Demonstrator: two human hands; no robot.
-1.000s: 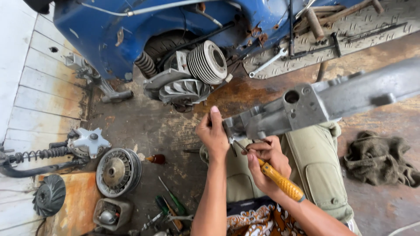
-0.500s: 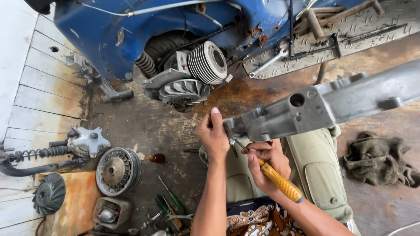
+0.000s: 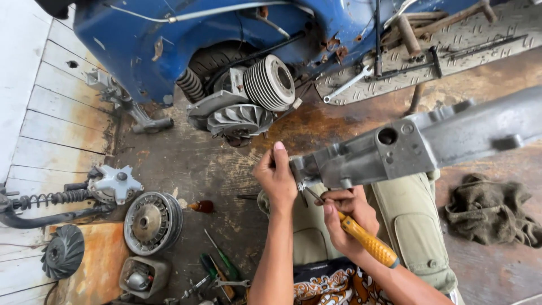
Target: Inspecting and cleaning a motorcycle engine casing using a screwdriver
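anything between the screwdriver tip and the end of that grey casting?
Nothing visible. The right hand holds the yellow-handled screwdriver with its shaft running up to the end of the grey metal casting. The left hand grips that same end, beside the tip rather than across it.

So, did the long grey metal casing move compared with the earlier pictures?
Yes. The grey metal casing has risen toward the blue scooter body; its round hole now sits higher and farther right relative to the finned cylinder.
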